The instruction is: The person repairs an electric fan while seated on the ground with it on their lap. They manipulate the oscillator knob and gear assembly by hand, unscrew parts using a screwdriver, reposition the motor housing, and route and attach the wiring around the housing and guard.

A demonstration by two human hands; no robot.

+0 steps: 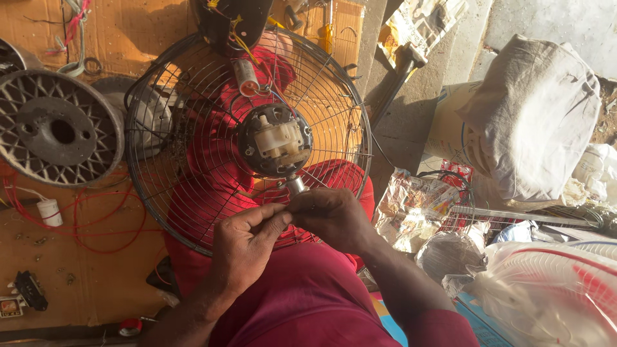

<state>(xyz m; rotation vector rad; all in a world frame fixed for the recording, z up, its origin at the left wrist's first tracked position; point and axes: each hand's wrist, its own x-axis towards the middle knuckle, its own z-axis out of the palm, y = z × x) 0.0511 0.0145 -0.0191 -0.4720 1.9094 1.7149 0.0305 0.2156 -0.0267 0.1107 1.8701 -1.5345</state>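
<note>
Fan motor point(275, 141) shaft seemingly pinched by closed right hand point(334, 218); curled left hand point(247, 247) touches it.

The two hands hide the end of the metal shaft point(295, 184), so you cannot see what the fingertips pinch there. The right hand point(334, 218) covers most of it, and the left hand point(247, 247) hides the wire guard point(160, 193) behind it. Whether either grip is tight is hard to tell. The dark part point(231, 19) at the top is cut off by the edge. The round grille point(54, 128) is cut off on the left. The small things point(22, 295) at lower left are too small to tell.
</note>
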